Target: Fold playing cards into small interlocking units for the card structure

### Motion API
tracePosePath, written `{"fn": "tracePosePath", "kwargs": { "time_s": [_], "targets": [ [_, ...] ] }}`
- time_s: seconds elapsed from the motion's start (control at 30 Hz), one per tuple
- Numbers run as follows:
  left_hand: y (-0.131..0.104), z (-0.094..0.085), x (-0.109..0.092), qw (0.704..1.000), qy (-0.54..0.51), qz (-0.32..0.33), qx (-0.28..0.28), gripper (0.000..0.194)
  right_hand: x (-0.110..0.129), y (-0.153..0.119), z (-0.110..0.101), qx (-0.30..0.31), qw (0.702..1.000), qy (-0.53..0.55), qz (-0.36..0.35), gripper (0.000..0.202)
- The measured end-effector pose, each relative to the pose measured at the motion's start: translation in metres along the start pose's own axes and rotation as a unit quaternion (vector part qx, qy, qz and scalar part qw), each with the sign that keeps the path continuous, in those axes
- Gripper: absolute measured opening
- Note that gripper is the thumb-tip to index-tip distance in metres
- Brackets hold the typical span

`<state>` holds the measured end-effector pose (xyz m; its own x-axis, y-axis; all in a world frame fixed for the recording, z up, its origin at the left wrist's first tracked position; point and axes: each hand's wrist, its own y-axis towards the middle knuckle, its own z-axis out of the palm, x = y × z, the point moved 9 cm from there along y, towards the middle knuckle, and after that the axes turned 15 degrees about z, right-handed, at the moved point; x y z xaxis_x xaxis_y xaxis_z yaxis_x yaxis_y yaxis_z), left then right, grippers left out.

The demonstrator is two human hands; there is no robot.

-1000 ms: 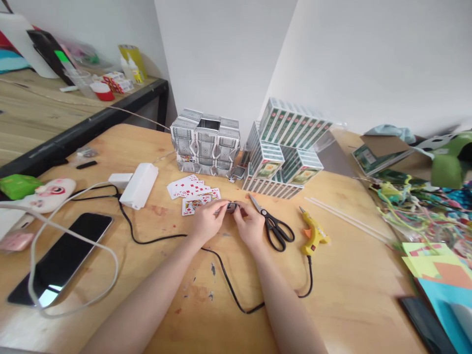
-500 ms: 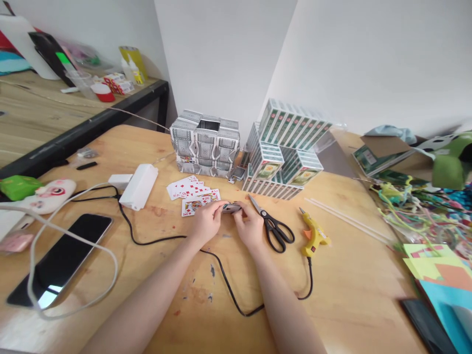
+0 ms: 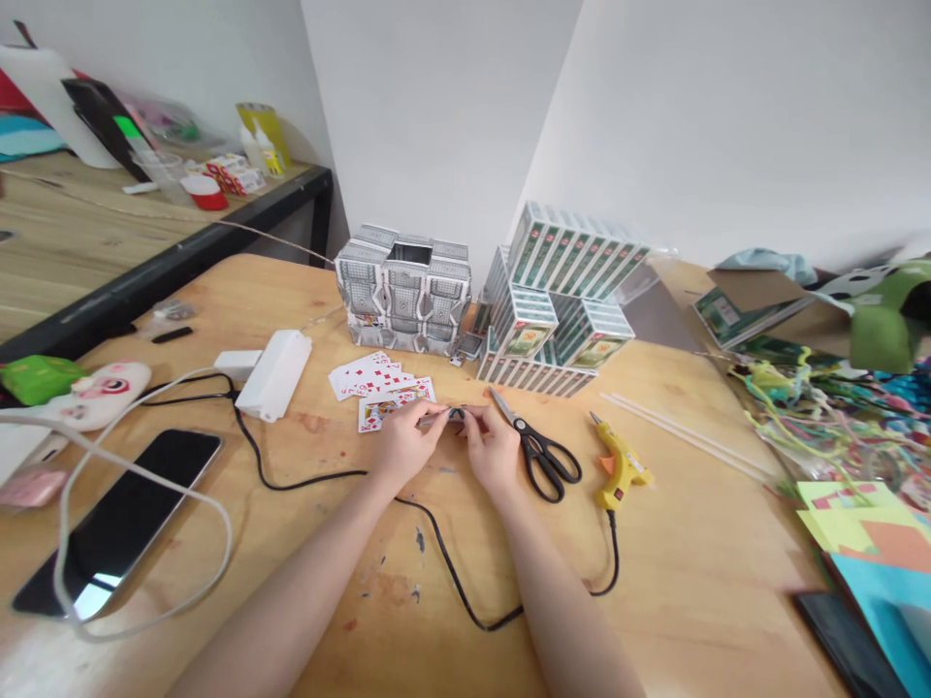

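Note:
Between my fingertips is a small bent playing card (image 3: pixel 456 414), mostly hidden by the fingers. My left hand (image 3: pixel 407 441) pinches its left end and my right hand (image 3: pixel 493 443) pinches its right end. Just beyond my left hand lie loose playing cards (image 3: pixel 370 376), face up with red diamonds and a king. Scissors (image 3: pixel 542 446) with black handles rest slightly open beside my right hand. Farther right is a yellow glue gun (image 3: pixel 619 465). Behind the cards stands a boxy structure of folded grey-backed cards (image 3: pixel 407 296) with a dark opening on top.
Green-and-white card boxes (image 3: pixel 567 291) are stacked at the back. White glue sticks (image 3: pixel 684 436) lie to the right, near colourful yarn (image 3: pixel 821 417) and paper (image 3: pixel 873 553). At left are a phone (image 3: pixel 123 523), a white power strip (image 3: pixel 274 375) and looping cables. A black cord (image 3: pixel 443 553) passes under my forearms.
My fingers have drawn slightly closer together on the card, and less of it shows. The view has shifted a little; the other things lie where they were.

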<state>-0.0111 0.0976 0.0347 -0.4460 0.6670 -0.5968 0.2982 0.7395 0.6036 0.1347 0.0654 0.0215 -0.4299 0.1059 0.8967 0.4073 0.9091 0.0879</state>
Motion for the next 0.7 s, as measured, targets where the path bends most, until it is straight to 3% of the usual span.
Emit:
{"fn": "tracePosePath", "kwargs": {
  "time_s": [0.7],
  "targets": [
    [0.0021,-0.0009,-0.0095,1.0,-0.002,0.015,-0.008,0.022,-0.0036,0.0002,-0.0038,-0.038,0.999,-0.034,0.002,0.022]
  ]
}}
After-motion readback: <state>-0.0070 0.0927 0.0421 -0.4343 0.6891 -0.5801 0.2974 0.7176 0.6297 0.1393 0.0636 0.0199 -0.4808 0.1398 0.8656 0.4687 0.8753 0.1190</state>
